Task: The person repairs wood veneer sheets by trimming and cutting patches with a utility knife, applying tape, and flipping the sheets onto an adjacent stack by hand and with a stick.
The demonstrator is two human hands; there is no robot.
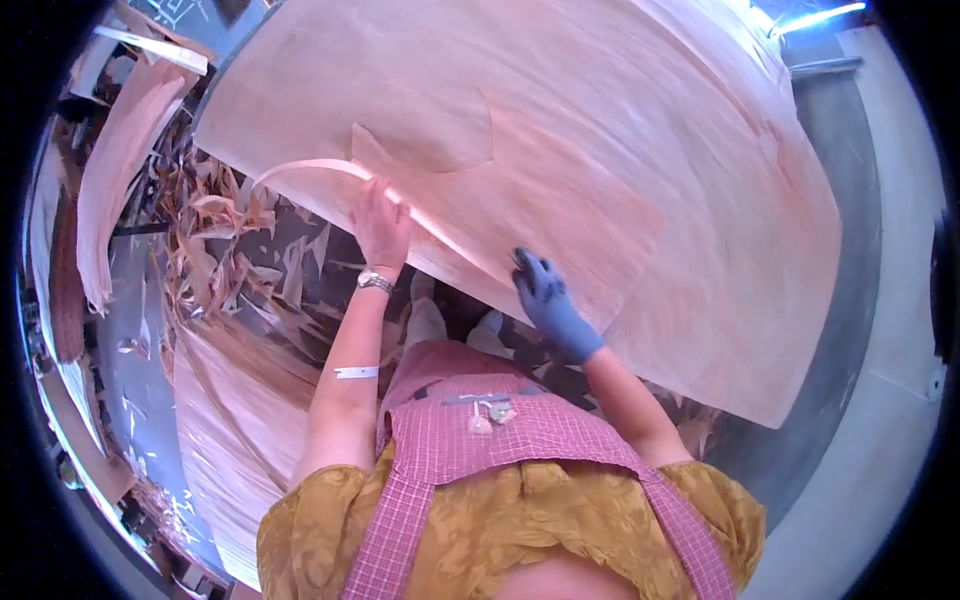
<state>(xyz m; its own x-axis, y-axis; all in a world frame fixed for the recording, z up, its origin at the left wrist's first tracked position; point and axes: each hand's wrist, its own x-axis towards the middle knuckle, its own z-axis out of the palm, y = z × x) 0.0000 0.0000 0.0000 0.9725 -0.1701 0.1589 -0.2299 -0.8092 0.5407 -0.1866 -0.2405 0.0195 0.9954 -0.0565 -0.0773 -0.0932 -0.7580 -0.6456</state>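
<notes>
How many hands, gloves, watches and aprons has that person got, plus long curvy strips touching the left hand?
Hands: 2 (left hand, right hand)
Gloves: 1
Watches: 1
Aprons: 1
Curvy strips: 1
Total: 6

I can read no text, brand, number or sign anywhere in my view. The white strip (356,373) across my left forearm (338,420) is too small and pale for me to tell whether anything is written on it. My wristwatch (375,280) shows its face too small for me to make out numerals or a maker's name. The little pendants (480,423) on my checked apron (440,455) give me no legible lettering, and the dark patches on my blue glove (553,310) form no readable mark.
</notes>
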